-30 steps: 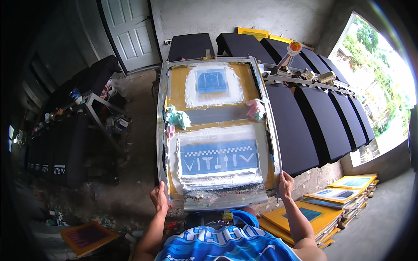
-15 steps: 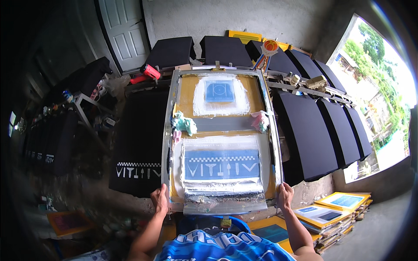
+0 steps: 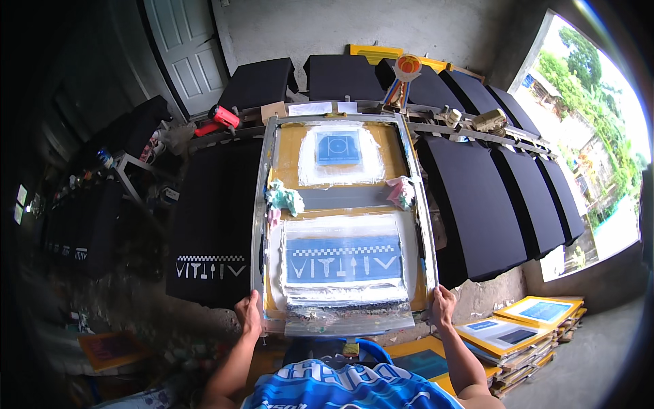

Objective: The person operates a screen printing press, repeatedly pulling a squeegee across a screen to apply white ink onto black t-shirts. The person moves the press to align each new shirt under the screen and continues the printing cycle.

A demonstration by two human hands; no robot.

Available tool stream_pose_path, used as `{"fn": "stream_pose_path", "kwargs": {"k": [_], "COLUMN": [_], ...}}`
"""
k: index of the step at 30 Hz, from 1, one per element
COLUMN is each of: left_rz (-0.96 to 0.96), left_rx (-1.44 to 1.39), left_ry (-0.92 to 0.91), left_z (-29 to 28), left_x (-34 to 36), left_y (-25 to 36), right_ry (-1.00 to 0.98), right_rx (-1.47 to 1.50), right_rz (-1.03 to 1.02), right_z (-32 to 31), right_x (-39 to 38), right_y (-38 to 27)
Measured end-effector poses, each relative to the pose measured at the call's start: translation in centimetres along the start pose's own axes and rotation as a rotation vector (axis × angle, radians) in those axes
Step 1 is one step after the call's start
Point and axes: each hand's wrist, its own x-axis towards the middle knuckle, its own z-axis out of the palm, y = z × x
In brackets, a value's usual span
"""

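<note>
A large screen-printing frame (image 3: 420, 198) lies lengthwise before me, its metal rim gripped on both sides. At its near left corner my left hand (image 3: 249, 315) is closed round the rim. My right hand (image 3: 443, 307) holds the near right corner likewise. The mesh has a blue stencil with checks and tool shapes (image 3: 344, 259) and a smaller blue stencil (image 3: 338, 148) at the far end. A squeegee (image 3: 347, 317) rests across the near end, white ink beside it. Crumpled rags, one mint (image 3: 285, 198) and one pink (image 3: 399, 193), sit on the middle bar.
Black fabric panels (image 3: 470, 204) lie on boards to the right; another panel (image 3: 211, 204) with a white print lies left. More (image 3: 346, 77) line the far side. A red heat gun (image 3: 223, 116) rests on the rail. Yellow-framed screens (image 3: 507, 334) are stacked at the near right.
The frame has shifted slightly toward me, with both hands still on it. Papers and a cardboard piece behind its far end show more. The whole view has shifted a little.
</note>
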Motion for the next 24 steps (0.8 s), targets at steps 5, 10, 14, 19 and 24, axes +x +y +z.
{"fn": "stream_pose_path", "kwargs": {"k": [5, 10, 14, 19, 24], "left_rz": [-0.011, 0.012, -0.012, 0.044, -0.004], "left_rx": [0.021, 0.013, -0.007, 0.089, 0.017], "left_ry": [-0.044, -0.03, -0.052, -0.035, -0.019], "left_z": [0.9, -8.7, -9.6, 0.9, 12.7], "left_x": [6.0, 22.2, 24.4, 14.7, 4.1], "left_y": [-0.8, -18.4, -22.0, -13.3, -11.2], "right_ry": [0.03, 0.066, 0.099, 0.089, 0.073], "right_rx": [-0.017, -0.044, -0.036, -0.027, -0.045], "right_rz": [-0.006, -0.037, -0.039, 0.003, -0.049], "right_z": [3.2, 27.4, 30.4, 15.8, 2.0], "right_x": [2.4, -4.4, -4.2, 2.7, 11.9], "right_y": [-2.3, 8.8, 11.8, 8.7, 10.4]}}
